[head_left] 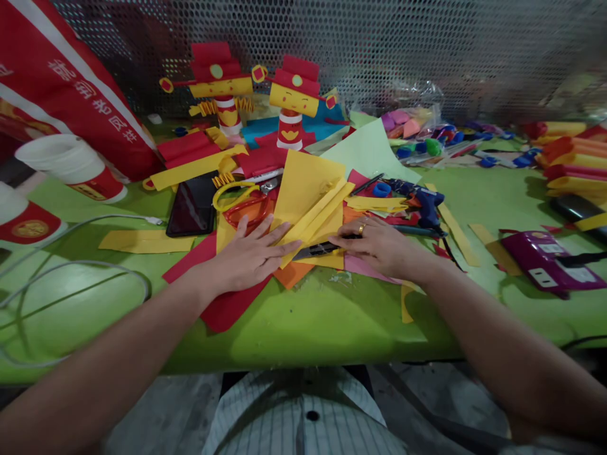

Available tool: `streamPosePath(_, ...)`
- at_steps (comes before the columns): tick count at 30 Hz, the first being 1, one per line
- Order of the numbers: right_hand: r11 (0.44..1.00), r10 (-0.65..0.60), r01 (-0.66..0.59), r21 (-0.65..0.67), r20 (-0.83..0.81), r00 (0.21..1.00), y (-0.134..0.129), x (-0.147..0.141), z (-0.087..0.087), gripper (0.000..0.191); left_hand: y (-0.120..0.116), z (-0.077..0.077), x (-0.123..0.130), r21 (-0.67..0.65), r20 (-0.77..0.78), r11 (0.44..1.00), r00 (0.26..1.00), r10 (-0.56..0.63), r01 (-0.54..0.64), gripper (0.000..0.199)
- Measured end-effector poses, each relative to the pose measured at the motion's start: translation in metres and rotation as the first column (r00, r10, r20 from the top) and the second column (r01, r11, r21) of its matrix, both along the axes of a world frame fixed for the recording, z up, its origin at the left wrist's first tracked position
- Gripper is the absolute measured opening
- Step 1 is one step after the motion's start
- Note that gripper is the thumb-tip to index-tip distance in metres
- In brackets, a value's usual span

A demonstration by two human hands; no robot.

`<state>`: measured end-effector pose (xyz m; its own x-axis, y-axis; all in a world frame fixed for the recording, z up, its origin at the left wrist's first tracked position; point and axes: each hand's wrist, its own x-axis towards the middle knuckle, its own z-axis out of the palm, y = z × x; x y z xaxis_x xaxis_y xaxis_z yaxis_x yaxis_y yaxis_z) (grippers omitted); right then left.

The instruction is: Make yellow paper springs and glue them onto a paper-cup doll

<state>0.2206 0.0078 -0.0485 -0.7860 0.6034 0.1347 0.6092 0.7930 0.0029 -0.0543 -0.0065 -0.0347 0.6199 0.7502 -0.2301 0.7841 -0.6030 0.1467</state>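
My left hand lies flat with its fingers spread, pressing on a folded yellow paper strip. Under the strip is a yellow paper sheet. In my right hand is a dark utility knife, its blade end pointing left towards my left fingertips, by the lower edge of the yellow paper. Red paper and an orange piece stick out from beneath. Scissors with yellow and red handles rest just beyond my left hand.
Two red-and-yellow paper figures on cups stand behind. A phone and paper cups are at left. On the right lie a blue glue gun, a purple power socket and rolled paper. A white cable crosses the left side.
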Motion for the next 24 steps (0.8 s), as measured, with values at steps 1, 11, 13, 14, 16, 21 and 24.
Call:
streamPosePath(1,1.000,0.003,-0.003,0.005,0.001,1.000,-0.0004,-0.0001,0.0003,0.038,-0.0002,0.0003,0.0002,0.000,-0.004,1.000,1.000,0.002,-0.002,0.045)
streamPosePath(11,0.999,-0.009,0.010,0.038,-0.009,1.000,-0.0026,-0.0015,-0.0008,0.039,0.0010,-0.0027,-0.0002,-0.014,-0.011,1.000,1.000,0.013,-0.013,0.045)
streamPosePath(13,0.998,-0.030,0.031,0.050,-0.020,0.999,-0.0025,-0.0002,-0.0019,0.039,0.0011,-0.0036,-0.0007,-0.019,-0.010,1.000,1.000,0.012,-0.012,0.046)
streamPosePath(14,0.998,-0.039,0.040,0.055,-0.024,0.999,-0.0026,0.0002,-0.0022,0.038,0.0011,-0.0041,-0.0010,-0.020,-0.009,1.000,1.000,0.012,-0.012,0.045)
streamPosePath(16,0.997,-0.043,0.044,0.061,-0.019,0.999,-0.0031,-0.0001,-0.0019,0.038,0.0010,-0.0053,-0.0014,-0.014,-0.002,1.000,1.000,0.008,-0.008,0.045)
streamPosePath(21,0.998,-0.007,0.005,0.062,0.035,0.999,-0.0055,-0.0058,0.0003,0.037,0.0003,-0.0087,-0.0017,0.019,0.010,1.000,1.000,-0.001,0.001,0.046)
streamPosePath(24,0.998,-0.003,-0.001,0.068,0.064,0.998,-0.0066,-0.0095,0.0001,0.038,-0.0003,-0.0089,-0.0012,0.020,0.013,1.000,1.000,0.000,0.000,0.046)
